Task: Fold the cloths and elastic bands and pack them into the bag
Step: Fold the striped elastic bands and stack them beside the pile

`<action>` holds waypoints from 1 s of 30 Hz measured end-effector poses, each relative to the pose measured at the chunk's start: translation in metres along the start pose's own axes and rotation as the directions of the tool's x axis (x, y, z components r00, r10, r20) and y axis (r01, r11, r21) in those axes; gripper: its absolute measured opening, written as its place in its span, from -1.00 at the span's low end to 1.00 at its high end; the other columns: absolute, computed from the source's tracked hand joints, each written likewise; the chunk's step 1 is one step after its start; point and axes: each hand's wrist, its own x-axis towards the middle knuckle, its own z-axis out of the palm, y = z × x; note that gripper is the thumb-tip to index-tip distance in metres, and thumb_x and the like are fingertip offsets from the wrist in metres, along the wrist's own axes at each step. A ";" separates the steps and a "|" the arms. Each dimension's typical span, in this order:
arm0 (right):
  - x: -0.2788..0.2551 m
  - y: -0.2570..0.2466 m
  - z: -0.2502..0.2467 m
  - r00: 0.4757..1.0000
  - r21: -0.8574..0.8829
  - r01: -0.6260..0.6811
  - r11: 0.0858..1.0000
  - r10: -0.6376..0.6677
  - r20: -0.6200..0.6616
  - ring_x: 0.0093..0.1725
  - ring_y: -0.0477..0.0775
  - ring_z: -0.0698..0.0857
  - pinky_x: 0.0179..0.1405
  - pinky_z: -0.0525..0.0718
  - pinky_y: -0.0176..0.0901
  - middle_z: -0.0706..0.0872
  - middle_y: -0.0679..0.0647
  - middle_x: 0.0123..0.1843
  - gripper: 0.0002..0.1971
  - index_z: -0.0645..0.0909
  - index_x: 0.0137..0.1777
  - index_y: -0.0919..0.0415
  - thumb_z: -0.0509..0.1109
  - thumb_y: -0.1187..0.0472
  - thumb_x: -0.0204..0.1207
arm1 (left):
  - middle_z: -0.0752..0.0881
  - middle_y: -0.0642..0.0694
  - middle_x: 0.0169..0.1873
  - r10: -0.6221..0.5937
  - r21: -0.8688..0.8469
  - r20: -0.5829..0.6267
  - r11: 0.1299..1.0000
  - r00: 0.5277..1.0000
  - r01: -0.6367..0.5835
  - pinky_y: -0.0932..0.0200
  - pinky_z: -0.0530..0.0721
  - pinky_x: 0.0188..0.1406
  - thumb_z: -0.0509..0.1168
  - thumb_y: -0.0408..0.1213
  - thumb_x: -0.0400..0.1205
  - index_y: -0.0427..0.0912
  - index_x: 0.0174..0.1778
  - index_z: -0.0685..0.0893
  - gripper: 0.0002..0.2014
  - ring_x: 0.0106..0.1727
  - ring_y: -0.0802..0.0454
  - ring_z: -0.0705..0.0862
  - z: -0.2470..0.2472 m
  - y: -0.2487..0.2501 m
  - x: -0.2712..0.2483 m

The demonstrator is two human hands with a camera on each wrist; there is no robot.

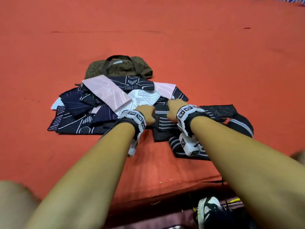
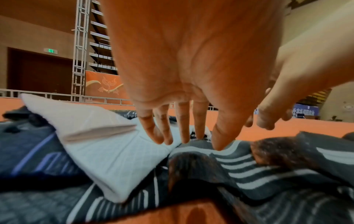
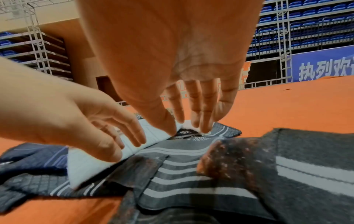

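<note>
striped elastic band (image 1: 166,123): long axis left-right, under both hands | left hand (image 1: 146,115): fingers straight, tips on the band | right hand (image 1: 175,109): fingers straight, touching white cloth (image 1: 145,96) | bag (image 1: 118,66) beyond pile

free: bare orange floor (image 1: 148,38) lay open all round | blocked: cloth heap (image 1: 99,104) lay against bag (image 1: 118,66) front | right: striped bands (image 1: 214,116) covered floor

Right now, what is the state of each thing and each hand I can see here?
Brown fabric bag: lying flat, nothing packed visibly.
Pink patterned cloth: folded, on the pile.
White patterned cloth: folded.
Dark striped elastic band: crumpled, unfolded.
Left hand: open, fingers reaching down.
Right hand: open, fingertips touching the pile.
</note>
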 end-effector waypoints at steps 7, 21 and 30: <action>-0.010 0.055 0.007 0.994 -0.028 -0.085 0.996 0.087 0.063 -0.05 0.29 0.71 -0.23 0.55 -0.11 0.70 0.22 0.03 -0.71 0.62 0.08 0.28 0.38 0.06 0.54 | 0.68 -0.21 0.32 0.100 -0.087 0.032 0.992 0.994 -0.097 0.00 0.58 0.34 0.37 -0.19 0.59 -0.21 0.43 0.58 -0.53 0.34 -0.20 0.63 0.019 0.055 0.022; -0.033 0.104 0.026 0.965 0.090 -0.223 0.971 0.207 0.160 0.00 0.30 0.66 -0.02 0.73 0.08 0.65 0.21 0.12 -0.69 0.53 0.22 0.15 0.36 0.24 0.47 | 0.67 -0.17 0.20 0.136 -0.091 0.097 0.988 0.986 -0.128 0.13 0.51 0.10 0.40 -0.10 0.63 -0.21 0.29 0.60 -0.62 0.25 -0.15 0.62 0.047 0.091 0.043; -0.020 0.018 0.027 0.993 0.157 0.039 0.987 -0.056 0.104 0.18 0.29 0.66 0.08 0.69 0.06 0.66 0.16 0.22 -0.64 0.57 0.28 0.07 0.37 0.07 0.49 | 0.63 -0.10 -0.06 -0.009 -0.137 0.096 0.990 0.995 0.022 0.17 0.38 -0.11 0.38 -0.21 0.62 -0.10 -0.04 0.53 -0.85 0.00 -0.06 0.56 0.000 0.007 -0.029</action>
